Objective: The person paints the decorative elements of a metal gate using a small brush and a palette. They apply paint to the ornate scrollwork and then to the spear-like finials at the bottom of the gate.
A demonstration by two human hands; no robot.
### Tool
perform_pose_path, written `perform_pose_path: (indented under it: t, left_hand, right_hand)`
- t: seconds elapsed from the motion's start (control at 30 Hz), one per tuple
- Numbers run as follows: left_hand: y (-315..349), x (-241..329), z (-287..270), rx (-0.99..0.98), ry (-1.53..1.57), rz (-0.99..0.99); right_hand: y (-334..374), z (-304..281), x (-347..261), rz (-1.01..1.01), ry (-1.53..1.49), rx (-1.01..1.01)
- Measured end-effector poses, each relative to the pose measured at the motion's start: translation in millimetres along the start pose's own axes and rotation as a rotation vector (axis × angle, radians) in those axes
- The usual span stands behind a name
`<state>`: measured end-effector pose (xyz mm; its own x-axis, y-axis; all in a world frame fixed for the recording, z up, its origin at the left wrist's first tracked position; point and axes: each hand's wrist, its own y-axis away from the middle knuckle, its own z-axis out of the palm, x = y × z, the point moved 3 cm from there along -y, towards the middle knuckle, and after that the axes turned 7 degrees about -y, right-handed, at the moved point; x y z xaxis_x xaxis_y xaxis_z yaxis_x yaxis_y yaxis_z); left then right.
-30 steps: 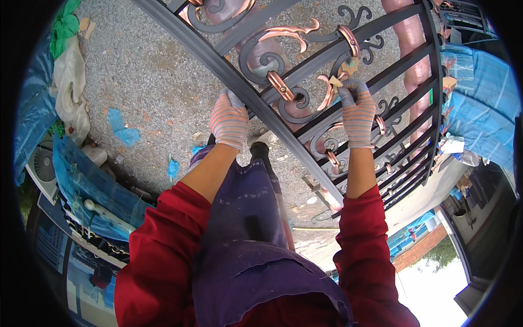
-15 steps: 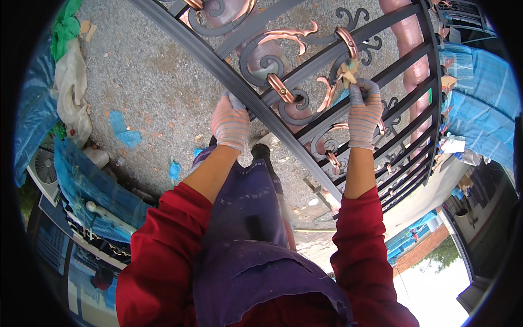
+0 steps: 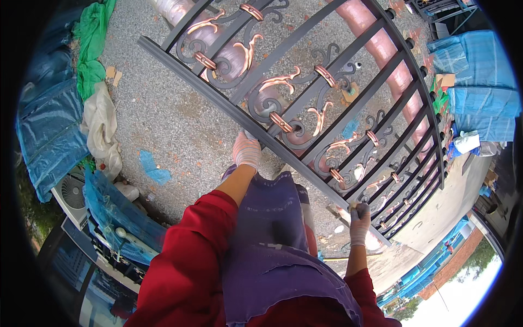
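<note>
A black wrought-iron railing panel point(image 3: 313, 158) with scrolls and copper-coloured leaves and collars lies slantwise in front of me. My left hand point(image 3: 248, 150), in a striped knit glove, is closed round its near long rail, the fingertips hidden behind the metal. Farther right along this edge, my right hand point(image 3: 359, 218), gloved with dark fingertips, is curled against the rail. Something small and tan shows beside its fingers, too small to name. Behind the bars, thick pinkish plastic-wrapped rolls point(image 3: 365, 30) support or lie under the panel.
Blue sheeting point(image 3: 479, 60) covers things at the far right. Green netting point(image 3: 90, 68), a whitish crumpled sheet point(image 3: 101, 125) and more blue netting point(image 3: 52, 139) line the left. A blue scrap point(image 3: 154, 168) and a tan scrap point(image 3: 350, 92) lie on the gravelly ground.
My right hand has come from among the scrolls back to the near rail, lower right. My left hand stays on the rail. The view has shifted, showing more of the panel's left end.
</note>
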<state>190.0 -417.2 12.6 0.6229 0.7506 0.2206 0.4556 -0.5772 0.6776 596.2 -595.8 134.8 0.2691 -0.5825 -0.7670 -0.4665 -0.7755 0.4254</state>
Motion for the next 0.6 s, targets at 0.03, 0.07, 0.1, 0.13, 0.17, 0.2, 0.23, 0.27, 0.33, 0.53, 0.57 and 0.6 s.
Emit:
perform_pose_path:
  t: [0.03, 0.07, 0.1, 0.13, 0.17, 0.2, 0.23, 0.27, 0.33, 0.53, 0.57, 0.6]
  left_hand:
    - [-0.8, -0.3, 3.3, 0.012, -0.028, 0.016]
    - [-2.6, 0.8, 4.6, 0.004, -0.068, 0.004]
    - [-4.9, -3.1, 0.4, -0.004, -0.064, -0.006]
    - [-8.6, -7.2, -0.5, -0.02, -0.054, -0.012]
    - [-16.0, -14.6, 7.4, -0.042, -0.042, -0.013]
    - [-58.0, -66.7, 59.0, 0.064, -0.126, 0.144]
    - [-46.9, -48.0, 35.5, 0.068, -0.134, 0.139]
    - [-32.6, -28.6, 10.9, 0.072, -0.141, 0.131]
    - [-26.4, -34.2, -12.5, 0.119, -0.109, 0.088]
    - [-17.4, -82.3, -51.8, 0.364, 0.113, 0.09]
    - [-27.4, -89.6, -41.1, 0.351, 0.22, 0.12]
    - [6.7, -42.6, -51.3, 0.308, 0.439, 0.14]
  right_hand:
    - [26.7, -25.0, 41.7, 0.102, 0.017, -0.019]
    - [55.9, -41.3, 65.6, 0.17, 0.167, -0.026]
    - [74.8, -53.4, 77.7, 0.26, 0.506, -0.086]
    - [93.8, -70.8, 106.1, 0.358, 0.699, -0.166]
    - [113.8, -89.9, 144.0, 0.446, 0.752, -0.175]
    - [119.1, -103.5, 161.6, 0.488, 0.782, -0.226]
    - [122.7, -100.4, 164.1, 0.533, 0.704, -0.184]
    - [122.1, -99.4, 166.5, 0.576, 0.628, -0.144]
    - [106.2, -107.1, 188.7, 0.527, 0.448, -0.026]
    - [-5.5, -94.2, 120.9, 0.162, 0.16, 0.176]
    - [-17.8, -107.7, 165.6, 0.098, -0.044, 0.255]
    - [-24.7, -112.9, 157.8, 0.042, 0.011, 0.296]
